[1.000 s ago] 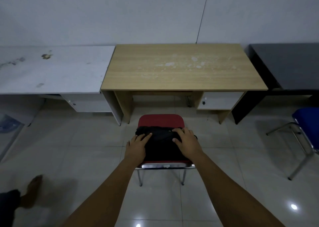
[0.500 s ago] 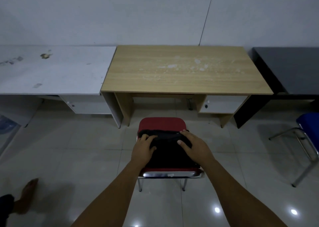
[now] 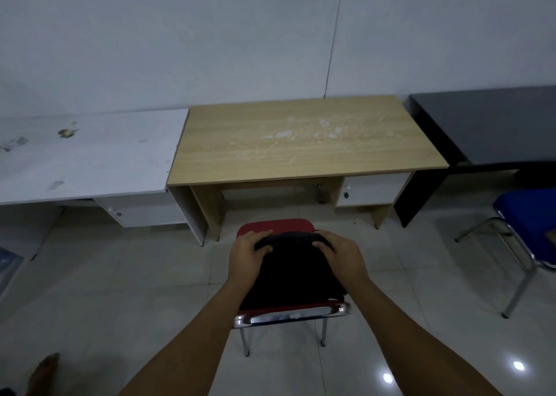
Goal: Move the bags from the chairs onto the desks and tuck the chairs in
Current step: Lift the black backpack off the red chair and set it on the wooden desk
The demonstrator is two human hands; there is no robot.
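A black bag (image 3: pixel 293 271) lies on the seat of a red chair (image 3: pixel 275 224) with a chrome frame, which stands on the floor in front of a light wooden desk (image 3: pixel 304 143). My left hand (image 3: pixel 248 255) grips the bag's far left edge, fingers curled over it. On the far right edge my right hand (image 3: pixel 341 257) holds the bag the same way. The bag's far end looks slightly raised off the seat. The wooden desk top is bare apart from pale stains.
A white stained desk (image 3: pixel 87 155) adjoins the wooden one on the left, and a dark grey desk (image 3: pixel 493 128) stands on the right. A blue chair (image 3: pixel 529 224) with metal legs stands at the right. A bare foot (image 3: pixel 43 371) shows at the lower left on the glossy tiled floor.
Both hands slid from resting flat on the bag to curling around its far edge. The view tilted up, so chair and desks sit lower in the frame.
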